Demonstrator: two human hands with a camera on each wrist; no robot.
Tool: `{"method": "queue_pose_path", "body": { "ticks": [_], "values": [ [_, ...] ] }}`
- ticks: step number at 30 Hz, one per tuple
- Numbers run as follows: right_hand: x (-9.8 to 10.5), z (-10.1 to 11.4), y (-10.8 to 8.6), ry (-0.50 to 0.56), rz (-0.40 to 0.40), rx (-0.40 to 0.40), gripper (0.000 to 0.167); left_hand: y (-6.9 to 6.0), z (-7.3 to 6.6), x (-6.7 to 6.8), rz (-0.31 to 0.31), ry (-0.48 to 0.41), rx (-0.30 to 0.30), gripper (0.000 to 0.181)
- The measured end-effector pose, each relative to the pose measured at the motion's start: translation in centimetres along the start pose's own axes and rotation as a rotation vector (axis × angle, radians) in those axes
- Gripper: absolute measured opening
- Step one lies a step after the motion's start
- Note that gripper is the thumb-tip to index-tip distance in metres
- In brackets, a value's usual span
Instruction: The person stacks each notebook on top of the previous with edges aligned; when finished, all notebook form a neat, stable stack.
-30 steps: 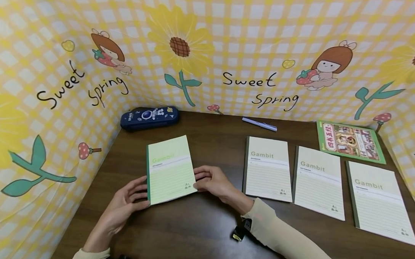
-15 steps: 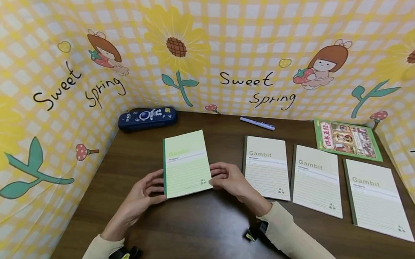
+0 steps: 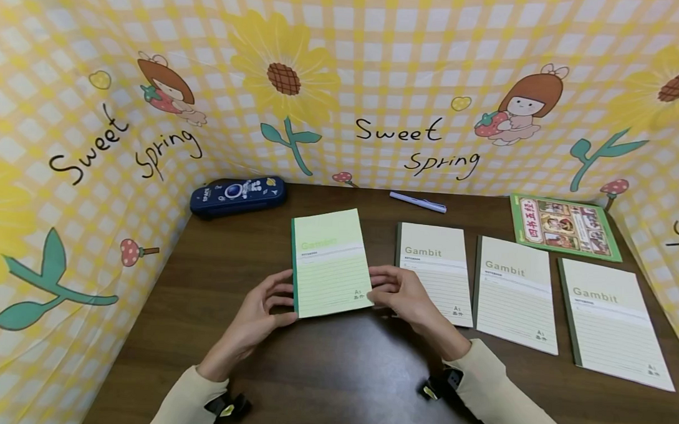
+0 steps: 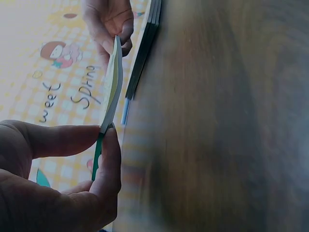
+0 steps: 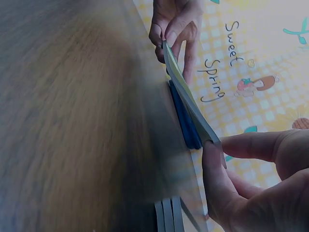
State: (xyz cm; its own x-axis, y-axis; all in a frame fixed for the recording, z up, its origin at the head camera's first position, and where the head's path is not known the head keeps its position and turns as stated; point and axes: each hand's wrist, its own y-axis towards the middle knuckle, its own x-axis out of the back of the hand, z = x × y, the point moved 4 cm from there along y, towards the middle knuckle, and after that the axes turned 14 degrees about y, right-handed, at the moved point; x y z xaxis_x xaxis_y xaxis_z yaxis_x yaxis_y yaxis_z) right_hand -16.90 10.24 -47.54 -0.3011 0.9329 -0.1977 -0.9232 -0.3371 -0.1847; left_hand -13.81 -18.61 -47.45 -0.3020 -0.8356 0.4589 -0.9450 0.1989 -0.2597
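Note:
A pale green Gambit notebook (image 3: 332, 261) with a green spine is held between both hands. My left hand (image 3: 260, 315) pinches its lower spine side between thumb and fingers. At the opposite lower corner, my right hand (image 3: 406, 295) pinches the edge the same way. Both wrist views show the notebook (image 4: 112, 87) edge-on, slightly bent and raised off the table. Just right of it lies a cream Gambit notebook (image 3: 435, 278), its left edge partly hidden by my right hand. Two similar notebooks, a middle one (image 3: 516, 293) and a far right one (image 3: 616, 321), continue the row.
A navy space-print pencil case (image 3: 237, 197) sits at the back left of the dark wooden table (image 3: 333, 380). A lavender pen (image 3: 418, 202) lies at the back, and a green-bordered picture book (image 3: 566, 226) at the back right. Yellow checked cloth (image 3: 319, 155) walls the table.
Both hands have carried the pale green notebook to the right and slightly away from me, closer to the row. The grip looks the same, and the other notebooks stay in place.

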Motion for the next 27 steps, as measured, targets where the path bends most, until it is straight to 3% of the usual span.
{"method": "queue_pose_path", "body": {
  "ticks": [11, 27],
  "values": [
    [2.8, -0.1, -1.6, -0.035, -0.115, 0.009, 0.057, 2.0, -1.6, -2.0, 0.047, 0.03, -0.038, 0.082],
    [7.4, 0.2, -4.6, -0.086, -0.241, 0.025, 0.054, 4.7, -4.4, -6.5, 0.112, 0.012, -0.104, 0.082]
  ]
}}
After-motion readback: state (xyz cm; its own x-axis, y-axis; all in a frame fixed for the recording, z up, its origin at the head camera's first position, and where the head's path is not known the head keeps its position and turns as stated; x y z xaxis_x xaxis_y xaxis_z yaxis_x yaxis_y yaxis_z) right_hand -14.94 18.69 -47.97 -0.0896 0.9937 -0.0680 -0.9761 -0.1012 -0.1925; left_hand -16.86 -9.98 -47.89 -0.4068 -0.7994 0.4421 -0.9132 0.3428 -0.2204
